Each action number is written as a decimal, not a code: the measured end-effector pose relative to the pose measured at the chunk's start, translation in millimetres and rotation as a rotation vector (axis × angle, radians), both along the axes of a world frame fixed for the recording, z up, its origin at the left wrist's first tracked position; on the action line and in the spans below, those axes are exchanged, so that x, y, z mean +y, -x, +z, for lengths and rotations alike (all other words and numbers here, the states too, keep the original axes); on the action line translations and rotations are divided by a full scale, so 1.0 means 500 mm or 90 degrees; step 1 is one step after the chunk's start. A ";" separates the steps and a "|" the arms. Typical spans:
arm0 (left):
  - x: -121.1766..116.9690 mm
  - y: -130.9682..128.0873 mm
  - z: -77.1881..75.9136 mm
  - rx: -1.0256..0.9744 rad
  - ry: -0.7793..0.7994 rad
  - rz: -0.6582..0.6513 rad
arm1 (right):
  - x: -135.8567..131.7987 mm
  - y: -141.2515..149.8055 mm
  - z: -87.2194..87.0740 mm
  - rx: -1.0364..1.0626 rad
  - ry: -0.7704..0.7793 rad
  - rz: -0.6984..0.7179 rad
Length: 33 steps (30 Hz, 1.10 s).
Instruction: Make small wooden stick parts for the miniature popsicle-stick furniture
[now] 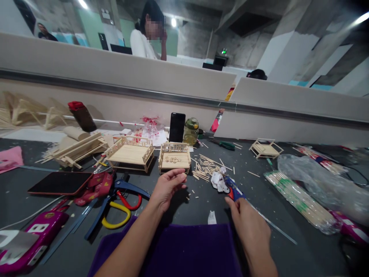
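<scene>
My left hand [171, 186] is closed in a pinch, thumb against fingertips, just in front of a small bench made of wooden sticks [174, 159]; anything between the fingertips is too small to make out. Little stick pieces lie on that bench's seat. On the right, my right hand [249, 225] is closed around a blue tool with red parts [235, 192], whose kind is unclear. Its far end meets crumpled white paper [219, 181]. Behind it spreads a pile of short cut sticks [206, 167]. A wider stick bench [129, 153] stands left of the small one.
Blue cutters [131, 187], yellow-handled scissors [117, 221] and a tablet-like device [60, 182] lie left. A phone [177, 127] stands upright beside a green bottle [191, 130]. Right are a small stick frame [265, 149] and bagged sticks [300, 200]. Purple cloth [198, 248] lies in front.
</scene>
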State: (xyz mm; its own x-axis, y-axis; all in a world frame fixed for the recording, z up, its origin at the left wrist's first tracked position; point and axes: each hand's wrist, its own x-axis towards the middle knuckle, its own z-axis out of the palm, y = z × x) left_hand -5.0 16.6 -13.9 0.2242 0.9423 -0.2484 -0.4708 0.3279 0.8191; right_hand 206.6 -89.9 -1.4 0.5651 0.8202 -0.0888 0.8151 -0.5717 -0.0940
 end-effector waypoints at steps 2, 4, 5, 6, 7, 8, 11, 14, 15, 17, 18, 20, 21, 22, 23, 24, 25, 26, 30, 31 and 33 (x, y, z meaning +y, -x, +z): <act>-0.007 -0.009 -0.005 -0.008 -0.002 -0.024 | -0.015 -0.020 -0.017 0.026 0.037 -0.035; -0.014 -0.017 -0.009 -0.004 -0.009 -0.054 | -0.015 -0.031 -0.032 0.055 0.036 -0.055; -0.017 -0.020 -0.010 0.003 -0.011 -0.070 | -0.012 -0.036 -0.039 0.066 0.025 -0.060; -0.020 -0.022 -0.011 0.013 -0.013 -0.086 | -0.007 -0.039 -0.046 0.076 0.014 -0.062; -0.022 -0.023 -0.012 0.024 -0.015 -0.101 | -0.002 -0.043 -0.052 0.085 0.002 -0.061; -0.024 -0.023 -0.012 0.033 -0.019 -0.115 | 0.003 -0.048 -0.059 0.096 -0.010 -0.059; -0.025 -0.020 -0.011 0.048 -0.035 -0.143 | 0.009 -0.064 -0.073 0.156 -0.078 -0.059; -0.024 -0.018 -0.009 0.052 -0.040 -0.146 | 0.005 -0.078 -0.077 0.248 -0.179 -0.089; -0.023 -0.018 -0.009 0.051 -0.040 -0.144 | 0.003 -0.082 -0.078 0.272 -0.207 -0.105; -0.021 -0.018 -0.009 0.051 -0.039 -0.138 | 0.002 -0.086 -0.079 0.298 -0.252 -0.140; -0.020 -0.018 -0.009 0.052 -0.039 -0.136 | 0.002 -0.087 -0.082 0.307 -0.271 -0.155; -0.018 -0.017 -0.011 0.055 -0.041 -0.136 | 0.004 -0.085 -0.090 0.353 -0.322 -0.181; -0.018 -0.017 -0.011 0.056 -0.044 -0.138 | 0.005 -0.083 -0.095 0.398 -0.356 -0.196; -0.018 -0.017 -0.012 0.057 -0.049 -0.142 | 0.007 -0.079 -0.100 0.453 -0.399 -0.212; -0.018 -0.017 -0.012 0.057 -0.056 -0.148 | 0.009 -0.075 -0.104 0.512 -0.446 -0.225; -0.019 -0.017 -0.011 0.057 -0.064 -0.156 | 0.010 -0.070 -0.106 0.568 -0.491 -0.231; -0.021 -0.019 -0.011 0.058 -0.074 -0.165 | 0.011 -0.064 -0.107 0.614 -0.528 -0.231; -0.024 -0.021 -0.010 0.057 -0.082 -0.176 | 0.012 -0.058 -0.106 0.651 -0.553 -0.226; -0.046 -0.048 -0.012 0.027 -0.071 -0.224 | 0.017 -0.040 -0.093 0.745 -0.579 -0.220; -0.053 -0.059 -0.015 0.006 -0.056 -0.238 | 0.018 -0.037 -0.089 0.758 -0.576 -0.223; -0.063 -0.082 -0.023 -0.045 -0.027 -0.266 | 0.019 -0.032 -0.086 0.776 -0.574 -0.224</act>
State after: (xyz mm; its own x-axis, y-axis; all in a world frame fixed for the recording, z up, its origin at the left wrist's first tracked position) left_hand 36.0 -15.1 -25.2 0.6038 0.7762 -0.1815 -0.3601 0.4688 0.8066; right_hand 222.4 -80.2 -44.4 0.6894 0.6991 -0.1896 -0.1650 -0.1033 -0.9809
